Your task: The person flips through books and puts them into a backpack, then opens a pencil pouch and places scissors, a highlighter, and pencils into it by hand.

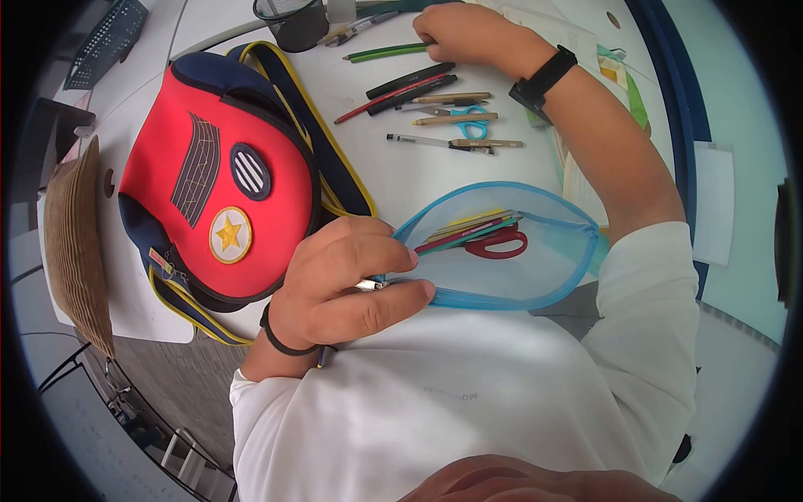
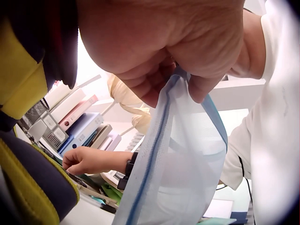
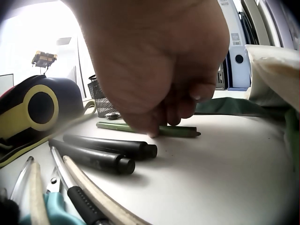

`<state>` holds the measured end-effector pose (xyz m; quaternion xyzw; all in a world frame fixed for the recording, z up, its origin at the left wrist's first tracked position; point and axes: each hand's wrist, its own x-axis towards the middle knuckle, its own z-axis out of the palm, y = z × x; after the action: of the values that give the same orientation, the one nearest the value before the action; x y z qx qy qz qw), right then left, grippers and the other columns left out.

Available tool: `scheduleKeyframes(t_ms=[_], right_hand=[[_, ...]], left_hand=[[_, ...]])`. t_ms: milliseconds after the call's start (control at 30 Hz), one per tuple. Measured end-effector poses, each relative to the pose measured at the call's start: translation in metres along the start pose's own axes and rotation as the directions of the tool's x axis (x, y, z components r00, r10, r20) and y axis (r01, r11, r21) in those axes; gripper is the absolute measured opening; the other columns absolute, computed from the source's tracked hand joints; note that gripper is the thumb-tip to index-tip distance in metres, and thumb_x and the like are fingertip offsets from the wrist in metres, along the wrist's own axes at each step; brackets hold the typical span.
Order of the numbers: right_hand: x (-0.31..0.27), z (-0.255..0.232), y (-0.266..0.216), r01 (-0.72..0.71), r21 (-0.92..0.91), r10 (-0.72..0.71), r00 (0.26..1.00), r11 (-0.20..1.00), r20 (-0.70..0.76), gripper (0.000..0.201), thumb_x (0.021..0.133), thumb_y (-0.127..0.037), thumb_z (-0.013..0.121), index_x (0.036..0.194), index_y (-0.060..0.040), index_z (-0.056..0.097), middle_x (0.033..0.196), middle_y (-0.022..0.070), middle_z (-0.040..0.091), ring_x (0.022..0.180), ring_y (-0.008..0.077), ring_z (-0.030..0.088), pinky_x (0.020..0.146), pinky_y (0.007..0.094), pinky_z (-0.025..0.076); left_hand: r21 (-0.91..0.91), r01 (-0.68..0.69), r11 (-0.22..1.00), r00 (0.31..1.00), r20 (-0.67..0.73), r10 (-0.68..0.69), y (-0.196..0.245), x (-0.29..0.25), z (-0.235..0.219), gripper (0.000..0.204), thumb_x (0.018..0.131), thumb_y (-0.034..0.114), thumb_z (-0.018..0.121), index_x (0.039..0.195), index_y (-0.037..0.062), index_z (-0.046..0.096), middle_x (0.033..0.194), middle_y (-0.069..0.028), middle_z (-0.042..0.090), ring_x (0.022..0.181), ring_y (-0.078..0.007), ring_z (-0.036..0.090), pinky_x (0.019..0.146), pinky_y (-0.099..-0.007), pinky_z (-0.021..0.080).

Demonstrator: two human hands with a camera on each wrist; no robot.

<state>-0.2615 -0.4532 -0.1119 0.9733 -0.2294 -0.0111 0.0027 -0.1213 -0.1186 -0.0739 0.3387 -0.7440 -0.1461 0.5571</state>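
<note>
My left hand grips the corner of a blue mesh zip pouch near its zipper end, and the pouch gapes wide. Several coloured pencils and red-handled scissors show inside it. In the left wrist view, fingers and thumb pinch the edge of the pouch. At the far side of the table, my right hand bends down over green pencils. The right wrist view has its curled fingertips around the middle of a green pencil lying on the white tabletop.
A red and navy bag stands on the left. Between the hands lie black markers, wooden pencils, pens and blue-handled scissors. A black mesh cup stands at the back, and papers lie right.
</note>
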Motion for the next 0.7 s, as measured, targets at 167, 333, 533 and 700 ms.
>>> scheduleKeyframes(t_ms=[167, 333, 533, 700], right_hand=[[-0.005, -0.005, 0.0, -0.09, 0.13, 0.056, 0.968, 0.987, 0.244, 0.019, 0.086, -0.01, 0.073, 0.103, -0.0044, 0.066, 0.089, 0.0146, 0.069, 0.085, 0.0334, 0.068, 0.074, 0.0458, 0.051], [-0.014, -0.002, 0.004, -0.034, 0.128, 0.016, 0.99, 0.991, 0.139, 0.026, 0.085, -0.005, 0.068, 0.111, -0.0045, 0.064, 0.096, 0.0164, 0.071, 0.091, 0.0356, 0.07, 0.079, 0.0466, 0.053], [-0.062, -0.112, -0.021, 0.142, 0.132, -0.127, 0.985, 0.981, -0.116, 0.016, 0.085, -0.013, 0.07, 0.097, -0.0025, 0.073, 0.09, 0.0179, 0.07, 0.08, 0.0352, 0.068, 0.074, 0.0461, 0.056], [-0.156, -0.189, -0.051, -0.039, 0.402, -0.009, 0.993, 0.915, 0.118, 0.022, 0.082, -0.004, 0.065, 0.103, 0.0008, 0.067, 0.086, 0.0121, 0.065, 0.076, 0.0327, 0.062, 0.067, 0.0388, 0.049]], left_hand=[[0.012, 0.039, 0.999, 0.999, -0.004, -0.039, 0.002, -0.005, 0.002, 0.031, 0.066, 0.01, 0.084, 0.096, 0.012, 0.08, 0.102, -0.0086, 0.068, 0.085, -0.0297, 0.066, 0.071, -0.038, 0.057], [0.04, 0.034, 0.999, 0.999, -0.015, -0.033, 0.002, -0.004, 0.002, 0.033, 0.064, 0.008, 0.087, 0.096, 0.0115, 0.08, 0.101, -0.0089, 0.068, 0.084, -0.0294, 0.066, 0.069, -0.0379, 0.056], [0.04, 0.014, 0.999, 0.999, -0.031, -0.013, -0.002, -0.005, 0.003, 0.034, 0.065, 0.001, 0.087, 0.097, 0.0104, 0.079, 0.1, -0.0094, 0.067, 0.084, -0.0297, 0.066, 0.069, -0.0377, 0.055], [0.05, -0.018, 0.999, 0.998, -0.054, 0.021, -0.002, -0.003, 0.004, 0.026, 0.07, 0.007, 0.083, 0.096, 0.0067, 0.079, 0.098, -0.0103, 0.067, 0.082, -0.0258, 0.067, 0.067, -0.0355, 0.056]])
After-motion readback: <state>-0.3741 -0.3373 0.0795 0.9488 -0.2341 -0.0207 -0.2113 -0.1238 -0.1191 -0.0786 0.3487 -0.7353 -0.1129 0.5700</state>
